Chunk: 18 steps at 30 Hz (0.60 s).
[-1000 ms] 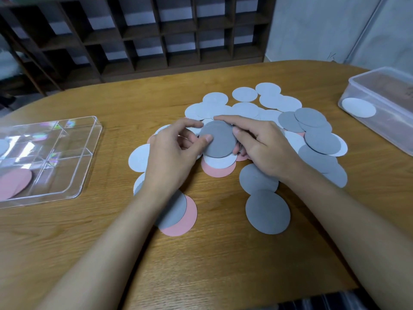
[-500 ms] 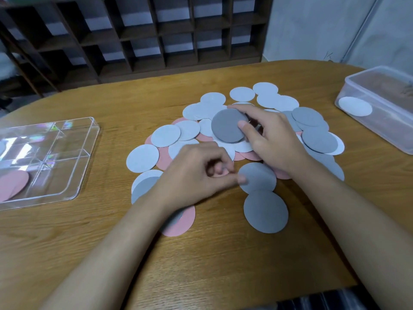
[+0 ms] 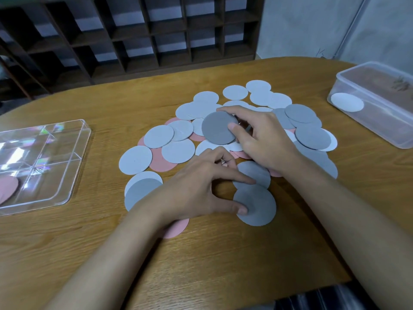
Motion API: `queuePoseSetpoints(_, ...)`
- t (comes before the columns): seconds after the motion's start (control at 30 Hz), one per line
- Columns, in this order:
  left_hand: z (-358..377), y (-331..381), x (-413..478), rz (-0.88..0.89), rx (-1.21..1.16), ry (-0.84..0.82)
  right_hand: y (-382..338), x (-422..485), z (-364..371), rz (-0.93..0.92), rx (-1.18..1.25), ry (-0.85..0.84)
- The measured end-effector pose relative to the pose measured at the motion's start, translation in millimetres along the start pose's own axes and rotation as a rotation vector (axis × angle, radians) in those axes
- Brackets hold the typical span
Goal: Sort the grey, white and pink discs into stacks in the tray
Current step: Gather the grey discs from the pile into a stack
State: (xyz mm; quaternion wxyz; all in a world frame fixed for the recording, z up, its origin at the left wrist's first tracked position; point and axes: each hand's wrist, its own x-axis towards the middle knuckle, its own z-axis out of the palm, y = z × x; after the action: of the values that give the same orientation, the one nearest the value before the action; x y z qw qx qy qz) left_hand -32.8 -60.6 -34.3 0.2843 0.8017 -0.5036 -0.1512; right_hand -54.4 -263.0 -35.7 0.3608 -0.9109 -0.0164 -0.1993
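Several grey, white and pink discs (image 3: 158, 136) lie overlapping in a pile at the middle of the wooden table. My right hand (image 3: 263, 137) holds a dark grey disc (image 3: 216, 129) over the pile, thumb on its top face. My left hand (image 3: 201, 186) reaches across the near side of the pile. Its index finger touches one grey disc (image 3: 257, 172) and its thumb presses a second grey disc (image 3: 259, 209) closer to me. The clear divided tray (image 3: 67, 175) sits at the left, with a pink disc (image 3: 6, 189) in its near compartment.
A clear plastic box (image 3: 375, 121) with a white disc (image 3: 347, 101) inside stands at the right edge of the table. A pink disc (image 3: 176, 228) pokes out from under my left wrist. Dark wooden shelving (image 3: 143, 34) stands behind the table.
My left hand let go of the dark grey disc, came back toward me and spread its thumb and index finger onto the two near grey discs. My right hand kept the dark grey disc.
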Motion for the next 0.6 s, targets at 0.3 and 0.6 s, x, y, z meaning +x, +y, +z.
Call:
queuePoseSetpoints(0.3, -9.5, -3.2, 1.3, -0.073, -0.413, -0.017, -1.6, -1.4, 0.3, 0.029, 0.028, -0.014)
queuePoseSetpoints(0.6, -25.5, -19.0, -0.6, -0.105, -0.768, 0.133, -5.0, -4.2, -1.8, 0.079, 0.168, -0.004)
